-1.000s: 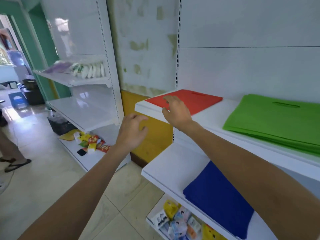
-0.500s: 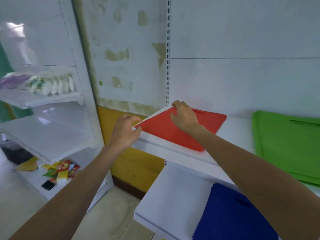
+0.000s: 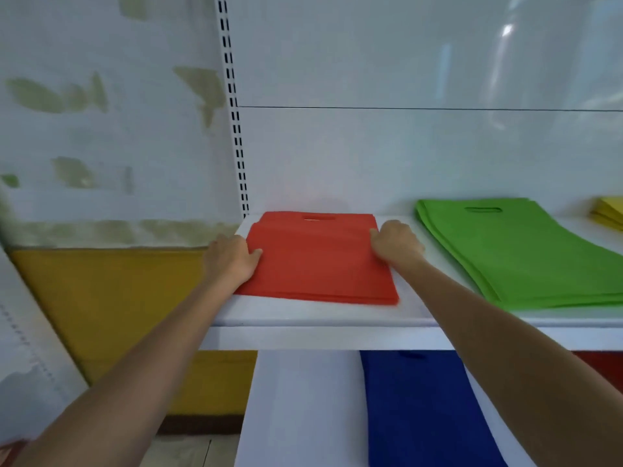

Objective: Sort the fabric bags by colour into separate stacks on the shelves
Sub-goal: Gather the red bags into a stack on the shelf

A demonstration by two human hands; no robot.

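Landmark: slotted upright (image 3: 236,136) at the left end of the upper shelf (image 3: 303,320); all places are taken from it.
Red stack (image 3: 320,261): laid flat on the upper shelf, just right of the upright's foot. The handle slot is turned to the back wall.
Long axis: judged to run from shelf front to back wall, so the two long sides face the two hands.
Left hand (image 3: 231,261): set at the side of the stack nearer the upright. The fingers are bent against the edge and the thumb is laid on top of the fabric.
Right hand (image 3: 396,244): set at the side farther from the upright and slightly nearer the wall. The knuckles are raised and the fingers curled down over the edge.
Hidden: how far any fingertip reaches under the fabric cannot be told.
Reach: neither hand is clearly nearer; the stack is bracketed between them.
Coming move: judged to be a squaring of the edges, turning on equal inward pressure across the short axis.
Material: thin, matte, non-woven-looking sheets, limp, in a low, flat stack; layers are slightly stepped at the front edge.
Green stack (image 3: 519,254): farther right of the upright, apart from the red, same slotted shape.
Yellow stack (image 3: 610,212): farthest right, cut off by the frame.
Blue stack (image 3: 418,409): on the shelf below, right of the upright's line.
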